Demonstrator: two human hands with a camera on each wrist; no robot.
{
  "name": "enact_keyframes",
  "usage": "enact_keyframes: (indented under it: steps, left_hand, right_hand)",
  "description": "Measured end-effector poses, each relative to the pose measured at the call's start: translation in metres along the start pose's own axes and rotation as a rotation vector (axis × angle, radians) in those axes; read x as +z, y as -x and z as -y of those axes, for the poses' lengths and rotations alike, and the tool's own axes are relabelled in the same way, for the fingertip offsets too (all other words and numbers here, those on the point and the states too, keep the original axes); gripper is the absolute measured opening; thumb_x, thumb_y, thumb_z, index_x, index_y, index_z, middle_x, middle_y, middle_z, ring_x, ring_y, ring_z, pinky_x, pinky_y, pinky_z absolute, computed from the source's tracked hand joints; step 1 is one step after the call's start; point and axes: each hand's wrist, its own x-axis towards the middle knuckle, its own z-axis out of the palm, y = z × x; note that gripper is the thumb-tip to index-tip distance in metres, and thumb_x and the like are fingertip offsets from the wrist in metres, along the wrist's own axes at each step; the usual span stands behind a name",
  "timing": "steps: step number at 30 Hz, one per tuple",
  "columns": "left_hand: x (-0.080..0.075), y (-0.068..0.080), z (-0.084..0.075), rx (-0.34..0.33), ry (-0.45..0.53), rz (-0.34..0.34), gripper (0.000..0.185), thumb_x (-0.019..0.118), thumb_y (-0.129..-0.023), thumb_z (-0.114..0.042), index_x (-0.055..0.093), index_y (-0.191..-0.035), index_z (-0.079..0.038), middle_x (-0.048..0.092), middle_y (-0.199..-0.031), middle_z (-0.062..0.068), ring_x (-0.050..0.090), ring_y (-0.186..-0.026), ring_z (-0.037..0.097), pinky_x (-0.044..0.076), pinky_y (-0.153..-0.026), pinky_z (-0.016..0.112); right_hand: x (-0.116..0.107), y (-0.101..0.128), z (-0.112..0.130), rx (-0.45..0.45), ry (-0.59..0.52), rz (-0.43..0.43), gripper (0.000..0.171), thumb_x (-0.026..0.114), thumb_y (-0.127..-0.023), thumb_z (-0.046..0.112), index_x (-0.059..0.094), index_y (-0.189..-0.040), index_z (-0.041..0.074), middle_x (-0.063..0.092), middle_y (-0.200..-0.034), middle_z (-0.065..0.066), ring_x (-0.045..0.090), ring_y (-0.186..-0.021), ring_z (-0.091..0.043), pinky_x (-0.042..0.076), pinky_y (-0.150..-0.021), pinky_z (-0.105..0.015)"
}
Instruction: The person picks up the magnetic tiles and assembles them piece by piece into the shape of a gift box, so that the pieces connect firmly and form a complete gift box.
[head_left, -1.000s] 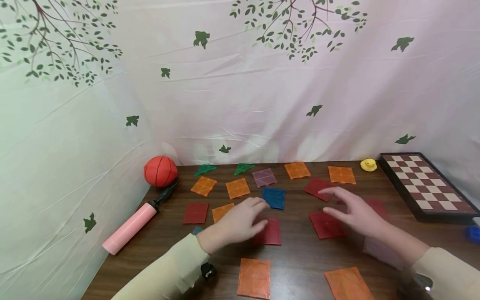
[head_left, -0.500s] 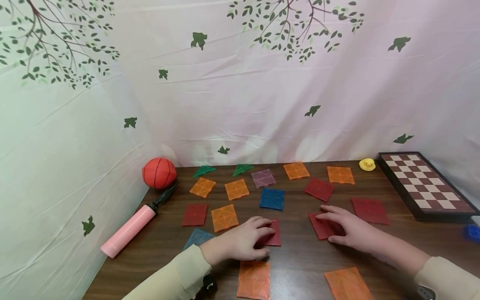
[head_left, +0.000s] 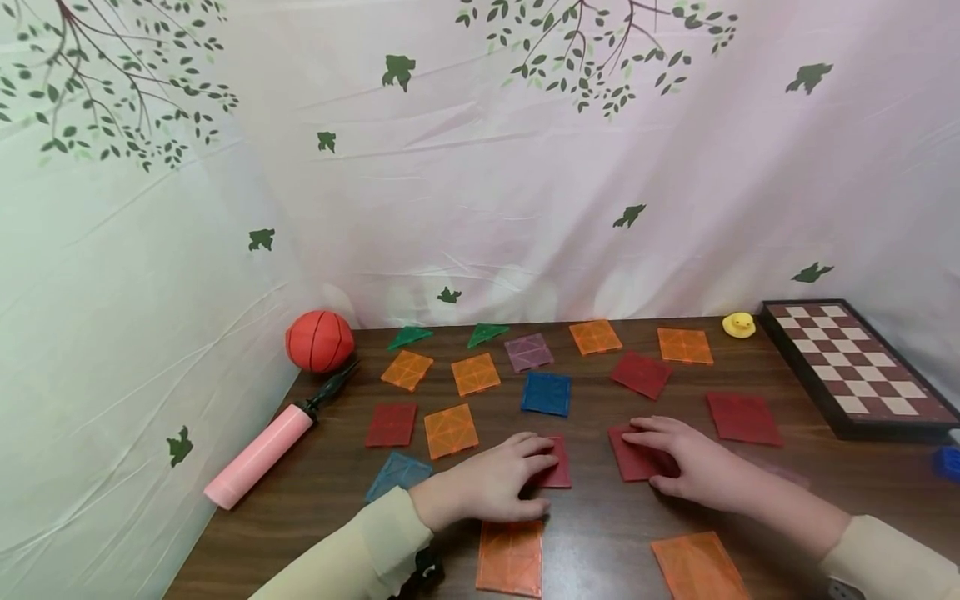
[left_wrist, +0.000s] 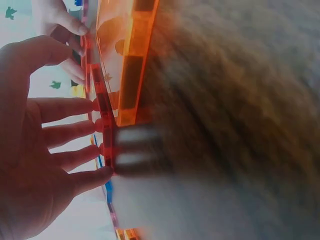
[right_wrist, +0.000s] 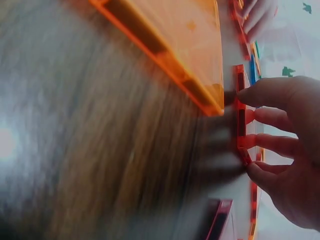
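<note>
My left hand [head_left: 491, 479] rests its fingertips on a red square magnetic tile [head_left: 558, 473] lying flat on the table; its thumb stands apart from the tile in the left wrist view. My right hand [head_left: 686, 462] touches another red square tile [head_left: 624, 454] with its fingertips, the thumb right at the tile's near edge in the right wrist view. Both hands partly hide their tiles. A gap of bare table separates the two red tiles. Nearer to me, an orange tile [head_left: 510, 562] lies below the left hand and another orange tile [head_left: 699, 565] below the right.
Behind lie a blue tile [head_left: 546, 393], a purple tile [head_left: 528, 352], several orange and red tiles and two green triangles. At left are a red ball [head_left: 319, 342] and a pink hand pump [head_left: 261, 457]; at right, a yellow duck [head_left: 738, 325] and a checkerboard [head_left: 862, 358].
Both hands came down onto the red tiles. Over the last half second the left tile slid slightly right and the right tile slightly left, narrowing the gap.
</note>
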Motion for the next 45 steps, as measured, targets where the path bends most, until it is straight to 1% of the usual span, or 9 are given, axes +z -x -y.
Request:
enact_keyframes:
  steps: [4, 7, 16, 24, 30, 34, 36, 42, 45]
  left_hand:
    - [0.001, -0.003, -0.001, 0.009, -0.005, 0.022, 0.061, 0.06, -0.099, -0.041, 0.049, -0.152, -0.013, 0.037, -0.16, 0.011, 0.031, -0.148, 0.03, 0.031, -0.116, 0.033]
    - [0.002, -0.005, -0.003, 0.027, -0.025, 0.019, 0.059, 0.059, -0.1, -0.041, 0.049, -0.152, -0.015, 0.038, -0.16, 0.012, 0.032, -0.147, 0.032, 0.029, -0.118, 0.035]
    - [0.005, -0.008, -0.009, 0.045, -0.078, 0.025, 0.061, 0.056, -0.101, -0.046, 0.048, -0.153, -0.013, 0.036, -0.16, 0.015, 0.032, -0.148, 0.032, 0.028, -0.118, 0.033]
    - [0.007, -0.012, -0.013, 0.091, -0.158, 0.022, 0.064, 0.055, -0.101, -0.047, 0.046, -0.153, -0.01, 0.037, -0.16, 0.01, 0.032, -0.148, 0.03, 0.026, -0.119, 0.033]
    - [0.007, -0.014, -0.016, 0.077, -0.177, 0.05, 0.067, 0.053, -0.102, -0.051, 0.041, -0.157, -0.016, 0.035, -0.162, 0.007, 0.03, -0.149, 0.03, 0.028, -0.118, 0.034]
    - [0.006, -0.014, -0.017, 0.077, -0.152, 0.051, 0.064, 0.054, -0.102, -0.05, 0.043, -0.156, -0.02, 0.036, -0.161, 0.007, 0.032, -0.148, 0.031, 0.031, -0.117, 0.036]
    - [0.005, -0.014, -0.017, 0.082, -0.147, 0.052, 0.063, 0.055, -0.102, -0.049, 0.043, -0.156, -0.019, 0.036, -0.161, 0.008, 0.032, -0.147, 0.032, 0.031, -0.117, 0.036]
    - [0.005, -0.015, -0.017, 0.086, -0.148, 0.062, 0.062, 0.054, -0.102, -0.049, 0.043, -0.156, -0.021, 0.036, -0.161, 0.008, 0.032, -0.148, 0.031, 0.03, -0.117, 0.036]
    - [0.004, -0.015, -0.017, 0.091, -0.152, 0.07, 0.062, 0.054, -0.102, -0.049, 0.043, -0.156, -0.021, 0.036, -0.161, 0.008, 0.031, -0.148, 0.031, 0.029, -0.118, 0.035]
  right_hand:
    - [0.003, -0.003, 0.006, -0.018, 0.026, -0.025, 0.056, 0.085, -0.083, 0.021, 0.067, -0.135, 0.011, 0.055, -0.142, -0.018, 0.049, -0.128, -0.042, 0.046, -0.098, -0.06]
    - [0.005, -0.007, 0.01, -0.025, 0.028, -0.034, 0.055, 0.086, -0.083, 0.023, 0.068, -0.134, 0.013, 0.056, -0.139, -0.016, 0.05, -0.126, -0.041, 0.048, -0.096, -0.059]
    - [0.01, -0.016, 0.016, -0.058, 0.021, -0.027, 0.053, 0.085, -0.084, 0.025, 0.068, -0.132, 0.014, 0.057, -0.137, -0.014, 0.051, -0.124, -0.04, 0.049, -0.094, -0.059]
    - [0.012, -0.018, 0.019, -0.092, 0.023, -0.028, 0.052, 0.084, -0.084, 0.025, 0.068, -0.132, 0.015, 0.058, -0.136, -0.013, 0.051, -0.121, -0.037, 0.05, -0.092, -0.057]
    - [0.011, -0.02, 0.023, -0.117, 0.03, -0.021, 0.051, 0.084, -0.085, 0.028, 0.068, -0.132, 0.016, 0.058, -0.136, -0.011, 0.052, -0.12, -0.035, 0.05, -0.092, -0.056]
    - [0.005, -0.023, 0.019, -0.088, -0.011, -0.002, 0.049, 0.08, -0.089, 0.032, 0.068, -0.132, 0.014, 0.058, -0.136, -0.013, 0.053, -0.123, -0.038, 0.048, -0.096, -0.06]
    - [-0.001, -0.027, 0.013, -0.059, -0.026, -0.017, 0.046, 0.077, -0.091, 0.033, 0.068, -0.131, 0.012, 0.059, -0.135, -0.014, 0.054, -0.124, -0.04, 0.045, -0.099, -0.062]
    - [-0.02, -0.045, -0.016, 0.025, 0.004, -0.17, 0.04, 0.074, -0.094, 0.019, 0.066, -0.13, 0.002, 0.058, -0.136, -0.024, 0.052, -0.125, -0.047, 0.041, -0.101, -0.066]
    - [-0.028, -0.055, -0.029, 0.073, 0.012, -0.193, 0.042, 0.073, -0.094, 0.014, 0.063, -0.132, -0.002, 0.054, -0.138, -0.031, 0.05, -0.125, -0.051, 0.038, -0.102, -0.068]
